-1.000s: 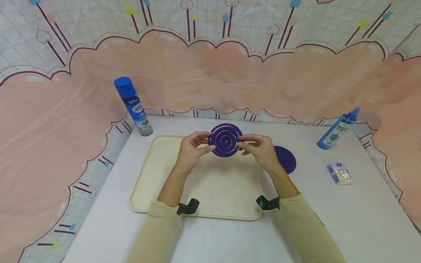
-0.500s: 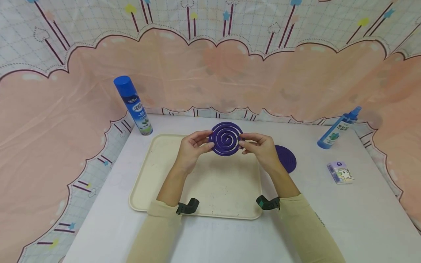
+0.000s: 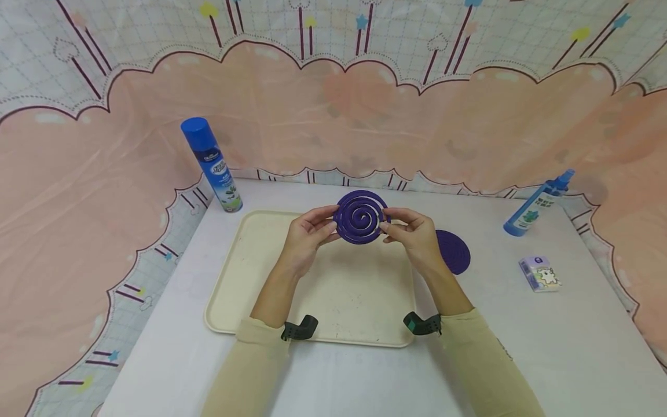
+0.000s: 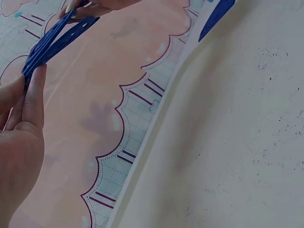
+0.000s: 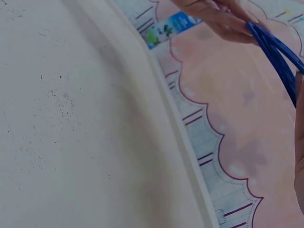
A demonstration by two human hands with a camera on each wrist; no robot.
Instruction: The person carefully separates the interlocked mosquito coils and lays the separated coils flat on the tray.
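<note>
A dark purple-blue mosquito coil (image 3: 361, 218) is held up above the far part of the cream tray (image 3: 359, 301). At its left edge my left hand (image 3: 304, 240) pinches it between thumb and fingers. The right hand (image 3: 415, 234) pinches the opposite edge. Gaps show between the rings of the spiral. Edge-on in the left wrist view, the coil (image 4: 57, 45) spreads into two layers that meet near the left fingertips. A similar wedge of the coil (image 5: 278, 54) shows in the right wrist view. Another coil (image 3: 454, 252) lies flat on the table, partly hidden behind the right forearm.
A blue spray can (image 3: 212, 165) stands at the back left, behind the tray's corner. At the right are a blue spray bottle (image 3: 537, 205) and a small purple-and-white box (image 3: 539, 274). Dark specks dot the tray. A patterned cloth (image 3: 292, 127) hangs behind the white table.
The coil and both hands have risen slightly in the head view. Gaps between the coil's rings look a little wider. Both hands keep their pinch.
</note>
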